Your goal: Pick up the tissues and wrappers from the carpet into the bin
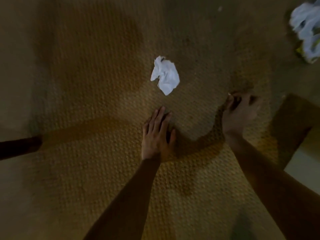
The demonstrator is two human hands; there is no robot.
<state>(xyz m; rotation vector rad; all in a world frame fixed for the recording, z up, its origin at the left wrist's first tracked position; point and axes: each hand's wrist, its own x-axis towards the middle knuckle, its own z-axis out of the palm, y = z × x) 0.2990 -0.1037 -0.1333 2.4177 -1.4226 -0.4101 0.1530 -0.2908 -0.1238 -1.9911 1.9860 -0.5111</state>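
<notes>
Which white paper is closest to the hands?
The crumpled tissue lying alone mid-carpet, just beyond the left hand. The other white pile sits far off at the top right edge.

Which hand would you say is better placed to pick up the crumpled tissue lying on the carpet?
Left, probably. The left hand is open, fingers extended and pointing at the crumpled tissue just beyond them. The right hand sits off to the side, blurred, with fingers curled.

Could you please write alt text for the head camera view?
A crumpled white tissue lies on tan carpet, just beyond the left hand with its straight fingers. The right hand is curled, blurred; more white litter sits far right.
</notes>
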